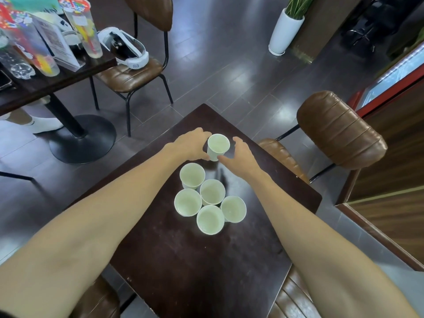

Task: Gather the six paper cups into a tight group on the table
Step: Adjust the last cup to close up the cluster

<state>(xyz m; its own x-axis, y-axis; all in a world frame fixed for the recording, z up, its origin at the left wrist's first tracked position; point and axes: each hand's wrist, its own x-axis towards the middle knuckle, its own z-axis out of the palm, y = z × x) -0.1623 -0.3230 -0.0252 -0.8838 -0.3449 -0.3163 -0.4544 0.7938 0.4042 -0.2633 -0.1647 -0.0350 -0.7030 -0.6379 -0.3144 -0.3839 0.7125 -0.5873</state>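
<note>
While five cups (210, 198) sit bunched on the counter (183, 260), my left hand (191, 144) grasps the sixth cup (217, 146) beyond them, right hand (241, 157) released beside it

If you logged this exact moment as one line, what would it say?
stage: gathering | left hand: touching far cup | right hand: open beside it | five clustered cups: upright, grouped | far cup: apart | table

Brown chairs (339, 129), white headset (125, 48), potted plant (284, 31), side table (34, 83).
</note>
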